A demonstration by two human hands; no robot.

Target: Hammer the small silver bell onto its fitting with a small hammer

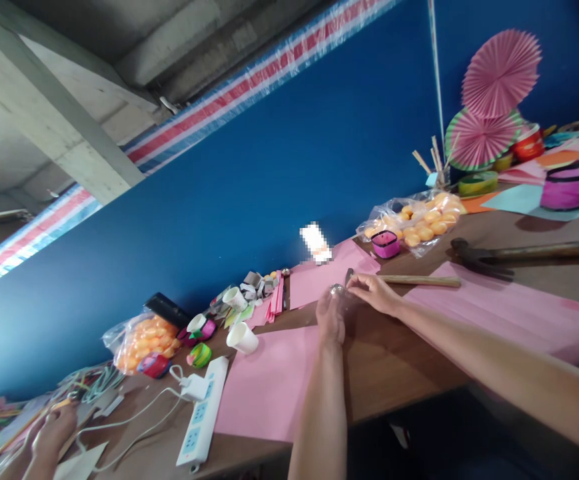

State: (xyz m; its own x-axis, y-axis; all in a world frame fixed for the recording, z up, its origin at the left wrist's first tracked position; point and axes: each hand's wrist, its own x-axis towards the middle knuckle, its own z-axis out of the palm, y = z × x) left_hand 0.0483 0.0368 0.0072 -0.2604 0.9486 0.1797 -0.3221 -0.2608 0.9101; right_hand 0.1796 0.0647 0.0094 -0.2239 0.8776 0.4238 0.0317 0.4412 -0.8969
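My left hand [331, 319] is raised over the brown table, its fingers closed round a small shiny, rounded metal piece [338, 289]. Close on its right, my right hand [375, 293] has thumb and fingers drawn together in a pinch, near the metal piece. Whatever may be between those fingertips is too small to make out. Just behind the right hand lies a small hammer [426, 281] with a wooden handle. Pink paper sheets [264, 387] spread over the table to the left of the hands, with another pink sheet [314, 283] behind them.
A white cup [242, 338] and a power strip [202, 413] with cables stand left. Bags of orange balls [146, 340] and yellow-orange ones [429, 223] flank the work area. A claw hammer [534, 252] lies right. Another person's hand [54, 430] shows lower left. A blue wall [269, 180] rises behind.
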